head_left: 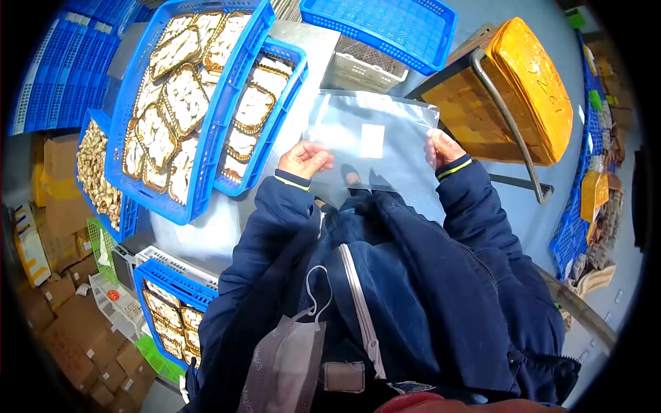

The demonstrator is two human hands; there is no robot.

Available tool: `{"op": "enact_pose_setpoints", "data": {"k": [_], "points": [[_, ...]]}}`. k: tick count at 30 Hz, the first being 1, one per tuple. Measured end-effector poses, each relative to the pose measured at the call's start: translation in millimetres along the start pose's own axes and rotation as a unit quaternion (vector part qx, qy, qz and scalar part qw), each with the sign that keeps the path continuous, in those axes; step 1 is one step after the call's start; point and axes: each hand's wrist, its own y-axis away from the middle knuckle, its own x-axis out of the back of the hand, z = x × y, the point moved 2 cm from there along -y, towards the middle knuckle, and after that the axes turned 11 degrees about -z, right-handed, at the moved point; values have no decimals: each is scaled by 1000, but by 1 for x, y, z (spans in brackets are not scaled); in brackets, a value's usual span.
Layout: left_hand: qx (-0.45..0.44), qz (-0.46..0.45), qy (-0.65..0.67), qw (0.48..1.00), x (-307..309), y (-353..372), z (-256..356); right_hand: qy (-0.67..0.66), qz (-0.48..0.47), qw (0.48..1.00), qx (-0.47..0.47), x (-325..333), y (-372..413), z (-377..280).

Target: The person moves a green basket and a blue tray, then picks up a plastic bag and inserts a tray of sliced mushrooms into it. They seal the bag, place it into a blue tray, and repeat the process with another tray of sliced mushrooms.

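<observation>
A clear plastic bag (403,162) with a white rectangular label (372,141) is spread flat in front of my body, above the floor. My right hand (444,148) pinches its right edge, thumb on the near face. At the bag's left side my left hand (305,160) is closed, with fingers and thumb together on the film. To the left, a large blue crate (206,148) is filled with brown-rimmed trays of pale sliced food (184,100). Another blue crate (295,89) with similar trays sits partly under it.
An empty blue crate (385,27) rests on a pale crate (368,72) ahead. On the right, a cart with a metal handle (506,113) carries a yellow-wrapped box (533,89). Tan pieces (100,165) fill a crate at left. Cardboard boxes (76,337) stand lower left.
</observation>
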Motion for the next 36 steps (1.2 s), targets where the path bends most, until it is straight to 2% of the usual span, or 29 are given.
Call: {"op": "enact_pose_setpoints", "data": {"k": [4, 7, 14, 17, 18, 19, 20, 21, 22, 23, 24, 25, 26, 28, 29, 30, 32, 35, 36], "points": [[0, 16, 1, 1000, 2, 5, 4, 44, -3, 999, 9, 0, -9, 1], [-6, 19, -3, 1000, 4, 7, 4, 19, 15, 999, 21, 3, -16, 4], [-8, 18, -16, 1000, 5, 11, 4, 20, -29, 999, 17, 11, -25, 2], [-40, 49, -52, 997, 10, 8, -1, 121, -5, 991, 54, -6, -24, -9], [-94, 47, -74, 992, 16, 6, -12, 227, -22, 971, 69, -20, -17, -22], [-77, 70, -21, 994, 15, 6, -11, 349, -11, 921, 172, -46, -12, -32], [-58, 93, 32, 993, 10, 7, -6, 469, -85, 836, 273, -81, -7, -50], [-40, 115, 83, 989, 4, 8, -1, 569, -155, 721, 364, -115, -3, -65], [-21, 137, 135, 981, 1, 9, 4, 613, -227, 649, 389, -141, 0, -72], [-115, 65, -150, 980, 0, 3, 16, 650, -295, 568, 409, -160, 1, -71], [-196, -13, -421, 886, -1, -8, 26, 666, -318, 530, 416, -167, 0, -63], [-198, -53, -545, 813, -7, -12, 29, 682, -341, 491, 422, -171, -2, -53], [-214, -88, -649, 724, -12, -16, 31, 688, -360, 479, 410, -173, -4, -46], [-124, -82, -639, 755, -26, -22, 32, 693, -354, 466, 421, -171, -7, -37], [-187, -23, -872, 451, -29, -19, 40, 699, -359, 465, 409, -169, -8, -36], [-220, 37, -972, 79, -28, -16, 47, 700, -362, 463, 406, -168, -8, -35], [-214, 93, -921, -313, -25, -12, 52, 703, -365, 461, 401, -167, -9, -34], [-190, 90, -922, -326, -28, -6, 54, 704, -358, 468, 397, -168, -9, -32], [-176, 78, -925, -329, -29, -6, 55, 698, -351, 485, 394, -168, -9, -31]]}}
